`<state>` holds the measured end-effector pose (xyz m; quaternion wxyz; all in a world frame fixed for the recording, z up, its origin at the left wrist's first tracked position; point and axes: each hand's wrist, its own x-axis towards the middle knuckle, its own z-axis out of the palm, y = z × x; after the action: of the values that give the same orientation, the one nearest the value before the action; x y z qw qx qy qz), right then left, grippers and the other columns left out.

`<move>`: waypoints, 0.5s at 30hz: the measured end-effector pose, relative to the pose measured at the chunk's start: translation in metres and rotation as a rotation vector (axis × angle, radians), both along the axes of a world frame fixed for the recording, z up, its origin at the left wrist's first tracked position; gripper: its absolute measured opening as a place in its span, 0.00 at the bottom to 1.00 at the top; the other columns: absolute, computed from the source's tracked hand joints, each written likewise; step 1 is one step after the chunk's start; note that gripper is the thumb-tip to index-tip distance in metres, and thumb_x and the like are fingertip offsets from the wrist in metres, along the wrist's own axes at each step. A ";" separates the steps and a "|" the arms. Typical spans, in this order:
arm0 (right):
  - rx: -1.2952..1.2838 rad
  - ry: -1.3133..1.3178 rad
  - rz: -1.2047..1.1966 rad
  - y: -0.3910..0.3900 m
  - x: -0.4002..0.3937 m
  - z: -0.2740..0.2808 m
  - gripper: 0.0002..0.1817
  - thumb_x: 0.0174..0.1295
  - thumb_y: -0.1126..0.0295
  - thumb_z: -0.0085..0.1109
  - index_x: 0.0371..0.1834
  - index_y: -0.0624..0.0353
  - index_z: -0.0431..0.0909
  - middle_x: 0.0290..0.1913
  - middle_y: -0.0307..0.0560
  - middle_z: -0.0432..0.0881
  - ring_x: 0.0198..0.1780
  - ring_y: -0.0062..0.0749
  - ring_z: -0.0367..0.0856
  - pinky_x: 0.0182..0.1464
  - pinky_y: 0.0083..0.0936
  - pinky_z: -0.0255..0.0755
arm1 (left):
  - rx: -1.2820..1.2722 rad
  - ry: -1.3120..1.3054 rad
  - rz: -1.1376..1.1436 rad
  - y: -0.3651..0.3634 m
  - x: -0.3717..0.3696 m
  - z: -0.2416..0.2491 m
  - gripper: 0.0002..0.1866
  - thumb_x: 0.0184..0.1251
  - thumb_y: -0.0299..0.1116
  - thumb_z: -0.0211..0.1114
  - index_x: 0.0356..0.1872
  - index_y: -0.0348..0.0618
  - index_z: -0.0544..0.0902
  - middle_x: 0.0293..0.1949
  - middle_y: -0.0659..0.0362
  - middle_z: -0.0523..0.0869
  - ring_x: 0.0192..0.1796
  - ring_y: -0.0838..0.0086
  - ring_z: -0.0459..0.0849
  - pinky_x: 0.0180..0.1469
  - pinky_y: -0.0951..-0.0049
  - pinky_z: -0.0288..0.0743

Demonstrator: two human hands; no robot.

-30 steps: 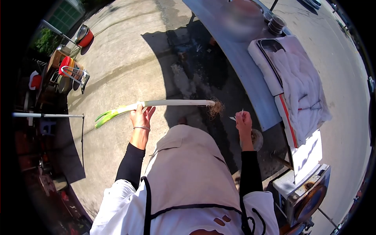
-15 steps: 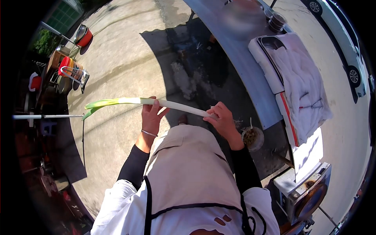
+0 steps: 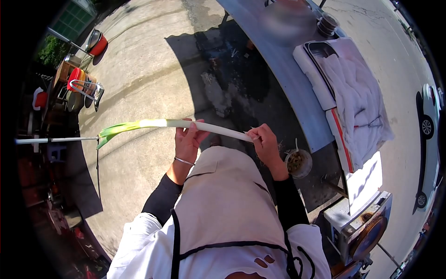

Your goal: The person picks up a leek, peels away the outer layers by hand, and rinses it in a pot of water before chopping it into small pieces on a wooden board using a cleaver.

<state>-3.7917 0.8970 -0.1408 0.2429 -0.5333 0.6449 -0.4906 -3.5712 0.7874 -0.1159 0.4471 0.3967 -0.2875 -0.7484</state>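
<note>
A long leek [image 3: 153,123] lies across the front of my body, its split green leaves at the left and its white shank toward the right. My left hand [image 3: 187,142], with a bracelet at the wrist, is closed around the middle of the shank. At the root end, my right hand [image 3: 265,144] pinches the leek; fine pale strands show by the fingertips, and exactly what the fingertips grip there is partly hidden. Below and right of that hand, a bucket [image 3: 298,163] on the ground holds scraps and a pale stick-like handle.
A long metal table [image 3: 297,107] runs along the right, bearing a white box [image 3: 316,69] draped with cloth [image 3: 357,93] and stacked bowls [image 3: 328,23]. Lower right stands a stove-like metal appliance [image 3: 357,228]. Buckets [image 3: 81,80] are at far left; a white car [image 3: 429,139] is on the road.
My left hand has slid a little toward the right along the leek, closer to my right hand. The white car has moved down along the right side of the view.
</note>
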 end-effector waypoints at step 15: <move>-0.024 -0.749 -0.280 0.013 -0.037 -0.042 0.08 0.69 0.70 0.43 0.32 0.59 0.70 0.23 0.31 0.63 0.24 0.13 0.60 0.28 0.14 0.57 | 0.052 -0.187 0.126 -0.015 0.017 -0.012 0.12 0.68 0.30 0.56 0.46 0.42 0.64 0.42 0.50 0.79 0.42 0.60 0.83 0.46 0.61 0.83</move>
<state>-3.8288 0.9097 -0.1829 0.3856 -0.2273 0.5724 -0.6870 -3.5546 0.7720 -0.1278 0.4540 0.4935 -0.2827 -0.6858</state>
